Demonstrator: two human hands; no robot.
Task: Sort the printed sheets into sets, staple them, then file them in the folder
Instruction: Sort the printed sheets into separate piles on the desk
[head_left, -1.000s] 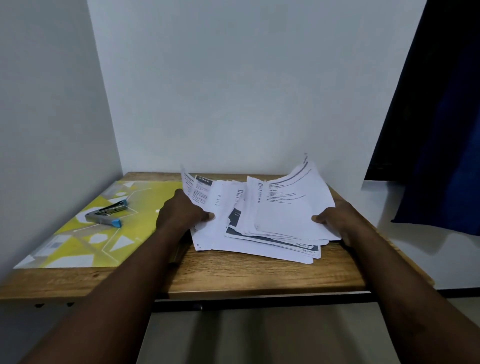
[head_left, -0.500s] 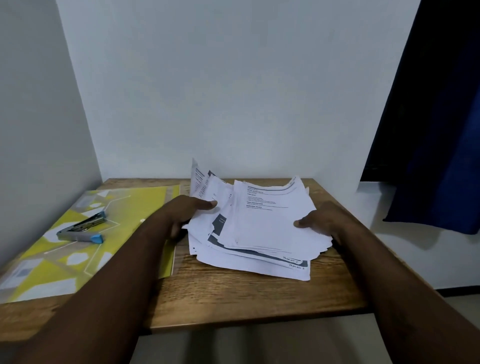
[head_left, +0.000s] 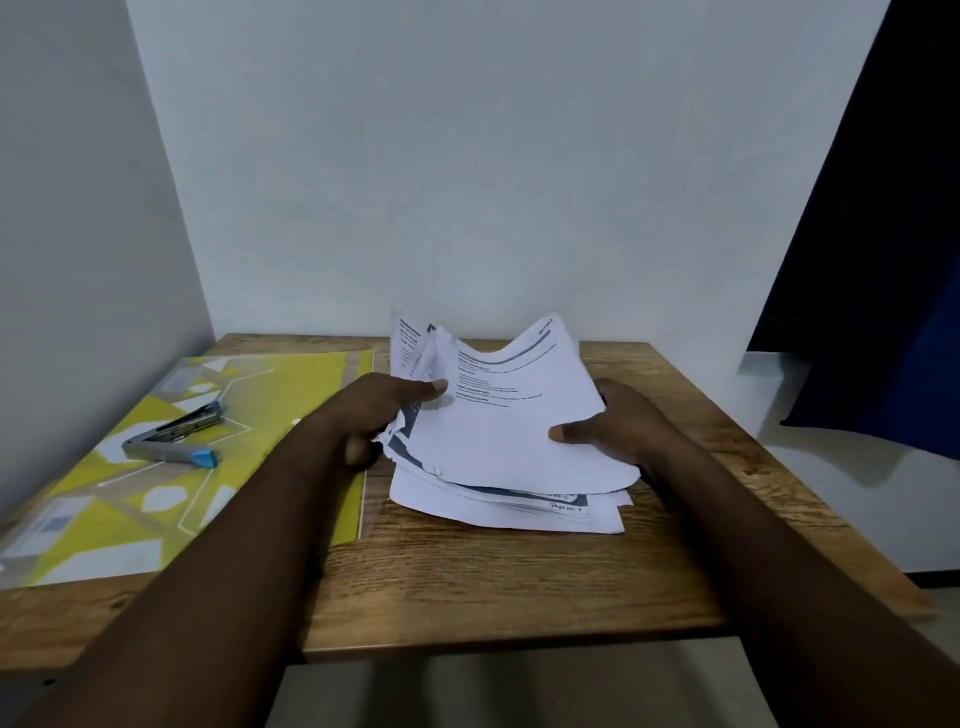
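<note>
A loose pile of printed white sheets (head_left: 498, 441) lies on the wooden table (head_left: 519, 582), its far edges curled upward. My left hand (head_left: 374, 410) grips the pile's left side, thumb on top of the sheets. My right hand (head_left: 618, 426) holds the right side, thumb pressed on the top sheet. Several lower sheets stay flat under the lifted ones. A yellow patterned folder (head_left: 171, 467) lies flat at the left of the table. A grey stapler with blue ends (head_left: 174, 436) rests on the folder, well left of my left hand.
White walls close off the back and left of the table. A dark blue curtain (head_left: 893, 312) hangs at the right, beyond the table's edge. Bare wood shows in front of the pile up to the near edge.
Both hands have drawn closer together on the pile, gathering the sheets so the far edges stand higher. The stapler and folder have not moved.
</note>
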